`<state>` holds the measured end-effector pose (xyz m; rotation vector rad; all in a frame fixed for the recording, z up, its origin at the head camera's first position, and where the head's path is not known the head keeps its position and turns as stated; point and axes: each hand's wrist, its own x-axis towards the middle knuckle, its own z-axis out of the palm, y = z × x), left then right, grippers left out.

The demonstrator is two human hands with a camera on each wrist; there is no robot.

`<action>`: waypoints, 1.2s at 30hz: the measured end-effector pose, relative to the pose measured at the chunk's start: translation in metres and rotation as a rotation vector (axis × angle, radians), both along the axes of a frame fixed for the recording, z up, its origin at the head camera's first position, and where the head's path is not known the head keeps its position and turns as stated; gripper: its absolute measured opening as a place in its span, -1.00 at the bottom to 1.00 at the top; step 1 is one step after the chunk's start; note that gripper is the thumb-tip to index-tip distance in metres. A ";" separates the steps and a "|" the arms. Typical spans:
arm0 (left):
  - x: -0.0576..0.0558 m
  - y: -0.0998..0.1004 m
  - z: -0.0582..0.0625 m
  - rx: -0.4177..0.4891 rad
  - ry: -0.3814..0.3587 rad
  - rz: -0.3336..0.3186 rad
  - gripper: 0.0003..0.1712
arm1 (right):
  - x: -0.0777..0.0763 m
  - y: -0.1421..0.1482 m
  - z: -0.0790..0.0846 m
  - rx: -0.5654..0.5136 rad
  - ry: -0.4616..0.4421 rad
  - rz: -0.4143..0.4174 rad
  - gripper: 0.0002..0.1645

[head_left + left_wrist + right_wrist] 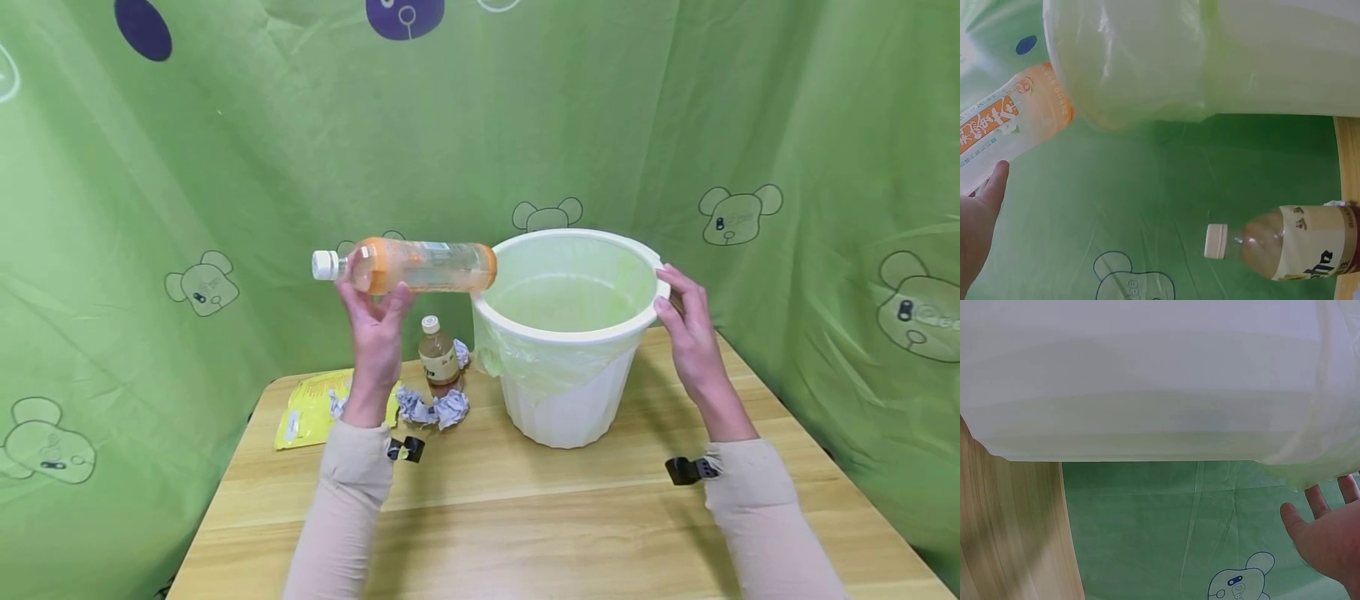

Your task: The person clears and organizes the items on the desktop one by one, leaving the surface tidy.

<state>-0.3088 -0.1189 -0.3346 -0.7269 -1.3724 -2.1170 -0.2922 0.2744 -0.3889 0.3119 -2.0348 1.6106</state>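
My left hand (377, 337) grips a clear plastic bottle (431, 267) with orange ends and a white cap. The bottle lies sideways in the air, its cap to the left and its base right at the left rim of a white trash bin (570, 408). A thin, pale green bag (540, 371) lines the bin and folds over its rim. My right hand (692, 337) holds the bin's rim on the right, thumb and fingers at the edge. In the left wrist view the bottle's orange label (988, 125) shows above the thumb.
A smaller bottle (439, 354) of brown drink stands left of the bin. Crumpled paper balls (451, 408) lie in front of it and behind it. A yellow packet (309, 408) lies flat at the table's left edge. Green curtain (825, 125) surrounds the wooden table (570, 533).
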 end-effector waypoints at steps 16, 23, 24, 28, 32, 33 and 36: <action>-0.002 0.031 -0.005 -0.118 -0.077 -0.008 -0.07 | -0.002 0.000 -0.001 -0.004 -0.017 0.003 -0.39; -0.005 0.041 -0.012 -0.150 -0.113 -0.019 -0.05 | -0.001 0.000 -0.002 -0.013 -0.020 0.005 -0.40; -0.006 0.042 -0.013 -0.152 -0.114 -0.019 -0.07 | -0.001 0.000 -0.002 -0.013 -0.019 0.005 -0.40; -0.009 0.048 -0.016 -0.154 -0.095 -0.033 -0.14 | -0.001 0.001 -0.002 -0.012 -0.017 0.004 -0.40; -0.010 0.054 -0.019 -0.161 -0.096 -0.049 -0.13 | -0.001 0.001 -0.002 -0.014 -0.016 0.006 -0.40; -0.010 0.055 -0.020 -0.167 -0.105 -0.052 -0.12 | 0.000 0.001 -0.002 -0.014 -0.016 0.007 -0.40; -0.009 0.059 -0.022 -0.197 -0.138 -0.055 -0.07 | 0.000 0.001 -0.002 -0.015 -0.015 0.007 -0.40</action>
